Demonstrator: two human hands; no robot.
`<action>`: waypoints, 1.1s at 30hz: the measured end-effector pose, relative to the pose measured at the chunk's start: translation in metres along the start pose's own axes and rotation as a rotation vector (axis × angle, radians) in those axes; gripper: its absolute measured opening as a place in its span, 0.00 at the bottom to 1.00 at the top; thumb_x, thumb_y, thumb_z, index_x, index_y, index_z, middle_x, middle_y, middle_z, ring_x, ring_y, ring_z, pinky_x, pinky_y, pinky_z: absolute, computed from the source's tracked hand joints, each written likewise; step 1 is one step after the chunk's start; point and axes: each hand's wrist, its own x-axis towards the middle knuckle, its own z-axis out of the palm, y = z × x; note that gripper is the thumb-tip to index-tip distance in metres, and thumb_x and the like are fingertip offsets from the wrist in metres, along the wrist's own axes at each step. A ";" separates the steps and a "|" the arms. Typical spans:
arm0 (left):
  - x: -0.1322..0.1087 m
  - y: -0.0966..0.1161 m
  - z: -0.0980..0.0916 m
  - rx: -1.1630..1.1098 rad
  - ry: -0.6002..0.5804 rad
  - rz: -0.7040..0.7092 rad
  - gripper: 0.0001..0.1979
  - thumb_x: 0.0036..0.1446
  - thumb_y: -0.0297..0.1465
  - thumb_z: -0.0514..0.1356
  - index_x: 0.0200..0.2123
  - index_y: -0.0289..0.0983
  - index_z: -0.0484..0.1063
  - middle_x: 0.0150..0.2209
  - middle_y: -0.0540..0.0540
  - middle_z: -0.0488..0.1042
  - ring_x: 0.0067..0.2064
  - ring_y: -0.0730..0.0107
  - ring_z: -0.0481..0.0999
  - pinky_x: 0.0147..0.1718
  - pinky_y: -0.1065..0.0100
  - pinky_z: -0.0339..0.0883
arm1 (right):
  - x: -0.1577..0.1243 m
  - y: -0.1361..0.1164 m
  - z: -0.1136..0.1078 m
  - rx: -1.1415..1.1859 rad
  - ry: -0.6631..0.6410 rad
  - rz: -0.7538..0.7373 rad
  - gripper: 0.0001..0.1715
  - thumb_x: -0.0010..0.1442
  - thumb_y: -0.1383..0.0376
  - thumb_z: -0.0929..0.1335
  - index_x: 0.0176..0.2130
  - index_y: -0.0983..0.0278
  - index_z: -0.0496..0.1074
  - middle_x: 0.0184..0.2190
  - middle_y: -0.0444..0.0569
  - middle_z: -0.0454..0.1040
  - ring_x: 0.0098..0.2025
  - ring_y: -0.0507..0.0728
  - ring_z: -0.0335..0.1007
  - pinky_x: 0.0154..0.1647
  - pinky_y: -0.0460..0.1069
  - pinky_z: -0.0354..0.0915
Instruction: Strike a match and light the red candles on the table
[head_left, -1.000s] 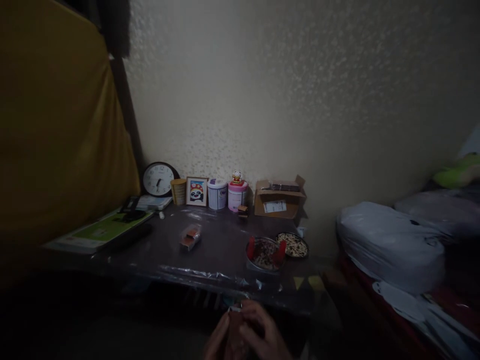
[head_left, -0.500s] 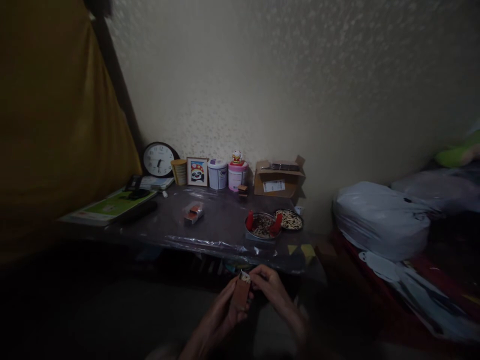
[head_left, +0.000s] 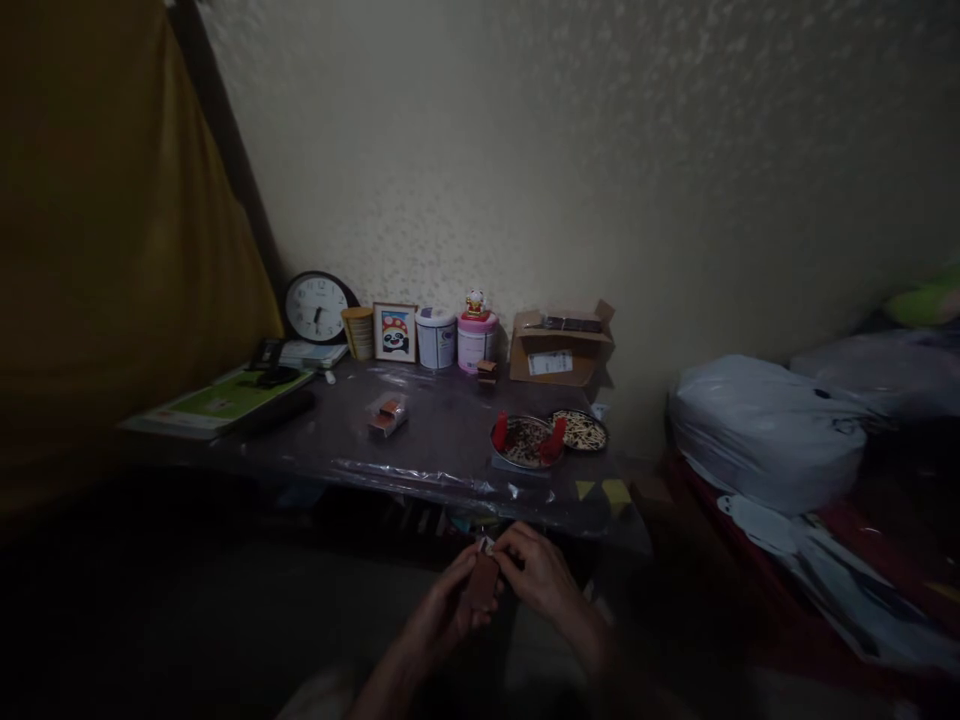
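Observation:
A small reddish-brown matchbox (head_left: 484,582) stands tilted in my left hand (head_left: 448,605), whose fingers wrap round its sides. Pale contents show at its open upper end, too small and dark to make out singly. My right hand (head_left: 536,570) is bent over that open end, thumb and fingers pinched together at the opening. Whatever lies between those fingertips is hidden. Both hands are in front of the table's near edge. Beyond them on the table sit a round tin (head_left: 527,443) with small dark and light bits and red pieces at its rim, and a round dish of pale sticks (head_left: 579,430).
The plastic-covered table (head_left: 442,430) carries a wrapped pack of small boxes (head_left: 388,413), a cardboard box (head_left: 561,345), a pink canister (head_left: 477,343), a white canister (head_left: 436,338), a framed panda picture (head_left: 395,332) and a clock (head_left: 319,306). White bags (head_left: 765,430) lie at right.
My right hand has moved slightly left and closer over the matchbox's open end, covering more of its contents. The view has tilted a little, so the table items appear higher.

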 end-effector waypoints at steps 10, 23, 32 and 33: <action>0.002 0.001 -0.003 0.037 0.027 -0.025 0.23 0.54 0.35 0.53 0.53 0.36 0.56 0.27 0.42 0.76 0.22 0.71 0.73 0.19 0.74 0.59 | -0.004 -0.001 -0.004 -0.046 -0.065 -0.122 0.09 0.62 0.67 0.59 0.32 0.60 0.65 0.32 0.43 0.66 0.34 0.51 0.66 0.35 0.45 0.61; 0.003 0.001 -0.004 -0.008 0.056 -0.032 0.26 0.54 0.34 0.51 0.55 0.34 0.52 0.24 0.43 0.76 0.20 0.71 0.71 0.16 0.74 0.59 | -0.003 -0.002 -0.007 -0.138 -0.098 -0.180 0.11 0.63 0.68 0.56 0.34 0.60 0.64 0.32 0.44 0.66 0.33 0.51 0.66 0.34 0.45 0.61; 0.008 -0.002 -0.010 -0.046 0.090 -0.025 0.23 0.53 0.33 0.51 0.52 0.34 0.57 0.24 0.45 0.75 0.17 0.73 0.70 0.15 0.74 0.59 | -0.003 0.002 -0.008 -0.056 -0.102 -0.143 0.10 0.62 0.69 0.58 0.35 0.60 0.66 0.33 0.44 0.66 0.35 0.52 0.66 0.38 0.45 0.62; 0.008 -0.002 -0.009 -0.037 0.091 -0.020 0.22 0.53 0.33 0.51 0.52 0.34 0.58 0.24 0.45 0.75 0.17 0.73 0.70 0.15 0.74 0.59 | -0.003 0.001 -0.009 -0.047 -0.103 -0.143 0.10 0.62 0.70 0.58 0.35 0.60 0.66 0.34 0.44 0.66 0.35 0.52 0.66 0.38 0.45 0.62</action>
